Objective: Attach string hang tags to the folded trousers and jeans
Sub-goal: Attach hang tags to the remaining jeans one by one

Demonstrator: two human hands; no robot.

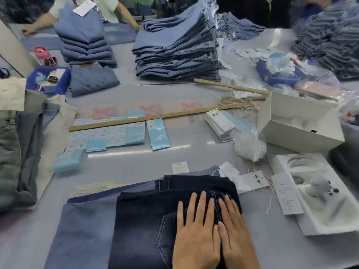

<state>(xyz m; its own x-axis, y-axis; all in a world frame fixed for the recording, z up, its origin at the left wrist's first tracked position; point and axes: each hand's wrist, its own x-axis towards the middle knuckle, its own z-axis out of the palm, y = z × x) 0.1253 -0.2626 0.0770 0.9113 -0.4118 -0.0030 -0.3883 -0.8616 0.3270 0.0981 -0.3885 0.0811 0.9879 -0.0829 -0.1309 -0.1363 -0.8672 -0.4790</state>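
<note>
Lying folded at near edge of surface [194, 152]: dark jeans [147, 216], atop lighter blue pair [83, 226]. Left hand [196, 235] and right hand [236, 233] flat on dark jeans, fingers straight, side by side, touching. Hang tags [250, 180] just beyond jeans' right corner. Bare surface beyond jeans. Two wooden rulers [155, 117] farther back.

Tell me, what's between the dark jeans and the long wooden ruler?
In the head view, one small white tag lies just beyond the dark jeans; then bare table until the ruler.
</note>
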